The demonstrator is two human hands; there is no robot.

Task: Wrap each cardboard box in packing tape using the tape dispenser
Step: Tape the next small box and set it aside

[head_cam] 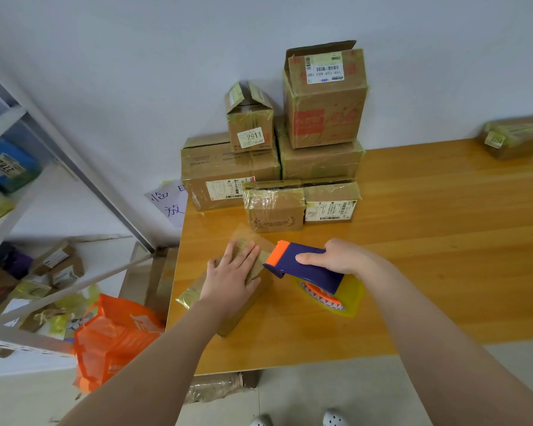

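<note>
A small brown cardboard box (243,305) lies near the left front of the wooden table (428,256). My left hand (233,279) presses flat on its top with straight fingers. My right hand (342,256) grips a purple and orange tape dispenser (305,265) with a yellowish tape roll under it, its orange nose at the box's right edge beside my left fingers. A strip of clear tape (250,235) stands up from the box's far side.
Several taped boxes (274,167) are stacked at the table's back against the wall; another box (517,139) lies at the far right. Metal shelving (43,186) with parcels stands to the left, with an orange bag (111,336) on the floor beside the table.
</note>
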